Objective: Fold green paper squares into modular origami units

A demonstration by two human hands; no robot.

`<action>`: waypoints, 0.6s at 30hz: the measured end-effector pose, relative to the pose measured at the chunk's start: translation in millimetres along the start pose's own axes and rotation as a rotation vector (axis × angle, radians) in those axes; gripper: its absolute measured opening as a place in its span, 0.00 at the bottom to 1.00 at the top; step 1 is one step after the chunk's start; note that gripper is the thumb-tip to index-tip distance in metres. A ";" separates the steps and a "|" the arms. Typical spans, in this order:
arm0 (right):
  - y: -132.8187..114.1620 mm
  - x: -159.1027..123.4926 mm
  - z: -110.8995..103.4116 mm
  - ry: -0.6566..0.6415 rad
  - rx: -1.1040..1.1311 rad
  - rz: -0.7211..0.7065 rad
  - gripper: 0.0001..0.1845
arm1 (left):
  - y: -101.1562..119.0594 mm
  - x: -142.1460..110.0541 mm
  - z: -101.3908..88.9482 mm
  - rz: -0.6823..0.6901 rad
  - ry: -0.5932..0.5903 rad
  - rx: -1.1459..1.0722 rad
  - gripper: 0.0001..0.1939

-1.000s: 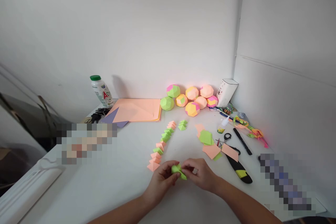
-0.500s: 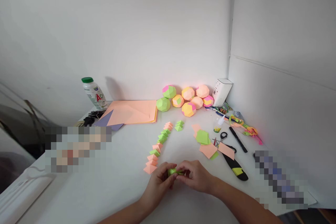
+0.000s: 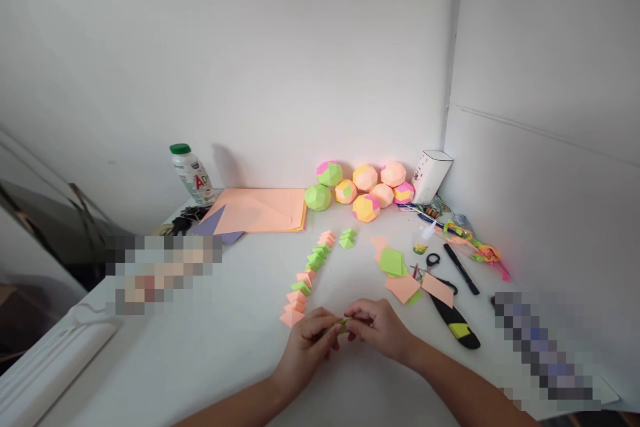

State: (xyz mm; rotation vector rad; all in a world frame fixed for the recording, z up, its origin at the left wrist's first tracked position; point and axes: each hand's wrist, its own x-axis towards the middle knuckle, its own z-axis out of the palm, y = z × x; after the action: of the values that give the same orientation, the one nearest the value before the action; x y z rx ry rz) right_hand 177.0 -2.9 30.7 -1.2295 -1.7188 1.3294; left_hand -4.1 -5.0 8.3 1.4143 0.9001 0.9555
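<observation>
Our landmark is the row of folded paper pieces, peach and green, overlapping one another on the white table. At the row's near end, just right of it, we see both hands close together. Left hand: thumb and fingers pinched on a small green paper piece. Right hand: fingertips clamped on the same piece from the other side. Fingers cover most of it, so we can't tell its fold. We can't tell if the left hand touches the row's last peach piece.

Right of the row's far end: a short green cluster. Farther right of the row: loose paper squares, green and peach, then a glue bottle, black pen and black-and-yellow tool. Beyond the row: multicoloured paper balls. Left of its far end: peach sheets, stacked, partly under a purple sheet.
</observation>
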 end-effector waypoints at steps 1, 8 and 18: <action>-0.6 0.1 -0.1 -0.005 0.015 0.010 0.16 | -0.5 -0.2 -0.7 0.007 -0.001 0.010 0.13; -3.5 0.2 1.0 -0.007 0.107 0.024 0.15 | -4.2 -1.1 -3.2 0.041 -0.031 0.034 0.12; -2.2 1.4 4.1 0.031 0.204 0.086 0.15 | -9.0 -0.8 -4.3 0.095 -0.024 0.024 0.10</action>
State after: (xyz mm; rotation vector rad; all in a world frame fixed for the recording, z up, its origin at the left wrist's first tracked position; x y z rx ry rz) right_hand 172.2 -3.2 31.6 -1.2106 -1.4820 1.4880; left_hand -8.4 -3.6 -0.7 1.4971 0.8352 0.9998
